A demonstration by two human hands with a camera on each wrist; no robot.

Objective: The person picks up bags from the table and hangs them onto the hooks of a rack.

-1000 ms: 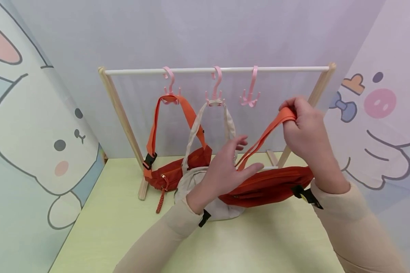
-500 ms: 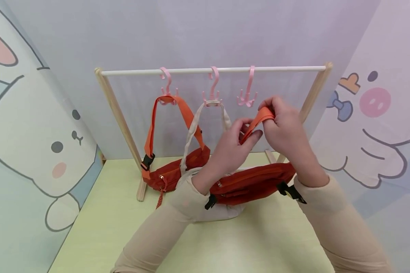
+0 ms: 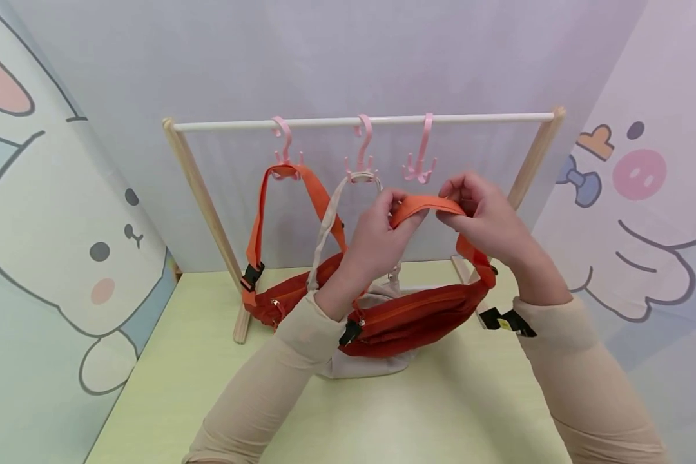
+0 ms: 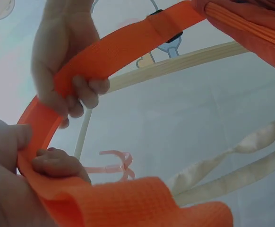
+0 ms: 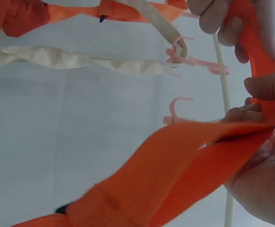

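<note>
In the head view, a dark red waist bag [image 3: 412, 319] hangs by its orange strap [image 3: 428, 203] between both hands. My left hand [image 3: 376, 240] pinches the strap's left part between thumb and fingers. A short way to the right, my right hand [image 3: 492, 222] pinches it too. The strap arches between them, just below the rightmost pink hook [image 3: 420, 158], which carries nothing. The left wrist view shows the strap [image 4: 114, 52] running through both hands to the bag. In the right wrist view, its doubled webbing [image 5: 166, 165] hangs slack.
A white rail [image 3: 475, 118] on wooden posts carries the hooks. Another red waist bag [image 3: 290, 293] hangs on the left hook [image 3: 286, 142]. A cream bag [image 3: 368, 367] hangs by its strap from the middle hook [image 3: 364, 142], partly behind the held bag. The pale yellow table [image 3: 174, 386] lies below.
My left hand, loose at first, has taken hold of the orange strap. My right hand has moved left with it. The strap now arches between the hands, and the held bag has shifted left.
</note>
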